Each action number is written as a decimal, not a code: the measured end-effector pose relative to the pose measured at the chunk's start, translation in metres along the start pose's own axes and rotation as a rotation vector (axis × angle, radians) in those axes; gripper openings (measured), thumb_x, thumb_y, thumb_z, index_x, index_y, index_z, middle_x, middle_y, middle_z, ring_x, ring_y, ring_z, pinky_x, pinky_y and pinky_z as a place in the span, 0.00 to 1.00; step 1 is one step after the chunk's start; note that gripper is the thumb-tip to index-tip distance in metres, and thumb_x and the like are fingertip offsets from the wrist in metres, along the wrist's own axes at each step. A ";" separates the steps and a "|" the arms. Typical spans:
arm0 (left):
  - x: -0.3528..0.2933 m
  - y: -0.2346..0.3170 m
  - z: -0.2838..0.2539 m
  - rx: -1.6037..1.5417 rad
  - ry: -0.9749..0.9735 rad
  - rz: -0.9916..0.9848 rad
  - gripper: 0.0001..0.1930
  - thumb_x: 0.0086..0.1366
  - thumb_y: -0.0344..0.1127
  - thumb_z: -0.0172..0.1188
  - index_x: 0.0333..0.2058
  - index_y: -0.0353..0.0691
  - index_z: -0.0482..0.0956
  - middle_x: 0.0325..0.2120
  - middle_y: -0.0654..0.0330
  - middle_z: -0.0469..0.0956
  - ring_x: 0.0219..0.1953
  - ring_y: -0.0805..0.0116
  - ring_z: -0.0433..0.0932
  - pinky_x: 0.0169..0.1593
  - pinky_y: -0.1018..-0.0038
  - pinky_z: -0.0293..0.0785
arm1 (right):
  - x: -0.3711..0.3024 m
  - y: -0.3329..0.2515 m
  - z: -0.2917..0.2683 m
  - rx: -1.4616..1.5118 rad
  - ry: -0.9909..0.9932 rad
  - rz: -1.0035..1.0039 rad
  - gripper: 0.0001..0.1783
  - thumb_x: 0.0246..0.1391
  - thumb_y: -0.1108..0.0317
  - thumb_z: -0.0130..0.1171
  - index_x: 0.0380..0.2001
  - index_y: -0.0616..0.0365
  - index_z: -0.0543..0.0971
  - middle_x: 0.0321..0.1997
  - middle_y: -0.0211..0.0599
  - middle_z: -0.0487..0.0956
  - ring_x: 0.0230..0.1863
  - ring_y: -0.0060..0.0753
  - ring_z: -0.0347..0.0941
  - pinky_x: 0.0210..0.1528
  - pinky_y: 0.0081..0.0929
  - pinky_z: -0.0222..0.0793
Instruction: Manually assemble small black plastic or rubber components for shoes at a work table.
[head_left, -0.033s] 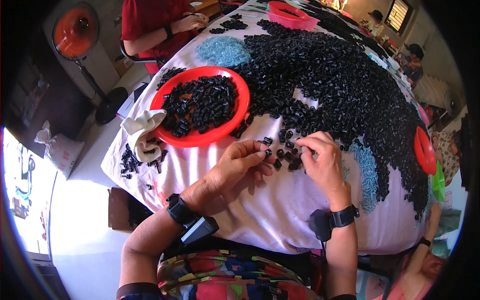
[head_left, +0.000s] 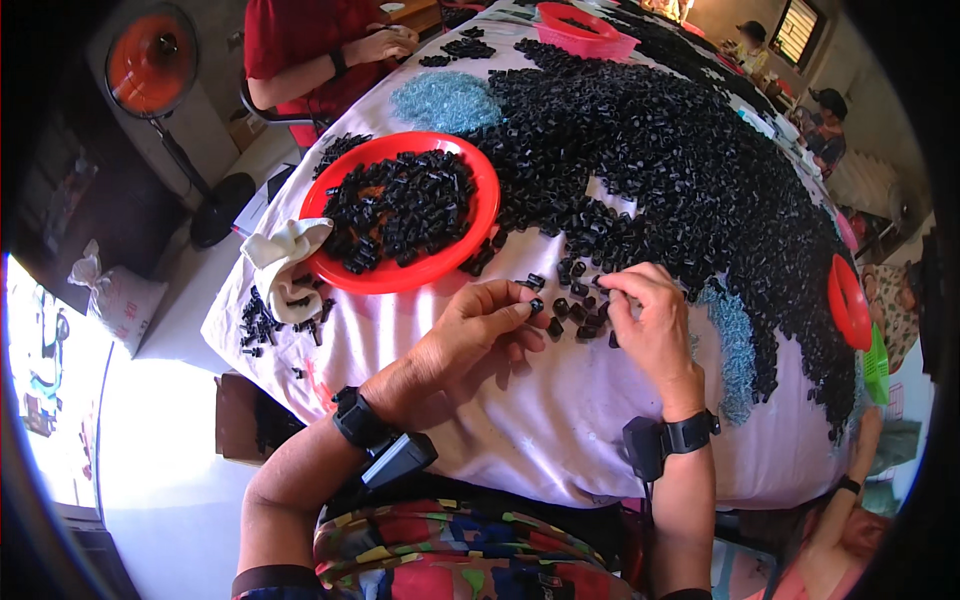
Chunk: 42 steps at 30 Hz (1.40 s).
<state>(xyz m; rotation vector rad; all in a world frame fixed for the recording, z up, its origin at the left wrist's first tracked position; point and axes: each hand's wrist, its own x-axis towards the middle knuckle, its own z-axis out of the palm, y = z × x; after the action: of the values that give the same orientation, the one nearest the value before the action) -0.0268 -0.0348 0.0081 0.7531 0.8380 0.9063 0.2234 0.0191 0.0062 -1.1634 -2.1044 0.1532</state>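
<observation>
My left hand pinches a small black plastic part between thumb and forefinger, just above the cloth. To its right, my right hand is closed, thumb and fingertips together; whatever they hold is too small to make out. Several loose black parts lie between the two hands. Beyond them spreads a large heap of similar black plastic parts. On the left stands a red plastic tray with many black pieces in it. A pile of small clear-blue pieces lies right of my right hand.
A white cloth glove hangs over the tray's near-left rim, beside scattered black pieces. Another clear-blue pile lies behind the tray. A person in red works at the far left. A red basin stands at the right edge.
My right hand's fingertips have shifted slightly right and up, uncovering more of the loose black parts beside them. My left hand keeps its place and its pinch.
</observation>
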 end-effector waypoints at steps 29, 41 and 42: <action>0.003 -0.008 0.001 -0.045 -0.042 0.064 0.11 0.76 0.32 0.56 0.52 0.36 0.78 0.40 0.62 0.82 0.35 0.79 0.79 0.34 0.83 0.75 | 0.003 -0.012 0.005 0.038 -0.085 0.006 0.04 0.53 0.76 0.66 0.33 0.59 0.80 0.30 0.36 0.83 0.33 0.36 0.82 0.36 0.35 0.76; -0.001 -0.010 0.004 -0.060 -0.086 0.080 0.10 0.76 0.33 0.56 0.52 0.37 0.77 0.43 0.63 0.82 0.38 0.79 0.79 0.42 0.82 0.74 | 0.003 -0.037 0.007 0.364 -0.123 -0.201 0.17 0.56 0.81 0.63 0.49 0.59 0.84 0.35 0.38 0.83 0.33 0.34 0.80 0.35 0.30 0.76; -0.001 -0.009 0.005 -0.050 -0.082 0.081 0.10 0.76 0.33 0.56 0.52 0.37 0.77 0.43 0.63 0.82 0.39 0.79 0.79 0.42 0.82 0.74 | 0.003 -0.038 0.006 0.363 -0.122 -0.200 0.17 0.56 0.81 0.63 0.49 0.59 0.84 0.35 0.38 0.83 0.33 0.34 0.80 0.35 0.30 0.76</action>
<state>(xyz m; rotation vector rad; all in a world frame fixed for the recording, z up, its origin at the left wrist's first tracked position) -0.0196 -0.0403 0.0033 0.7797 0.7150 0.9584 0.1922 0.0007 0.0191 -0.7415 -2.1683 0.5006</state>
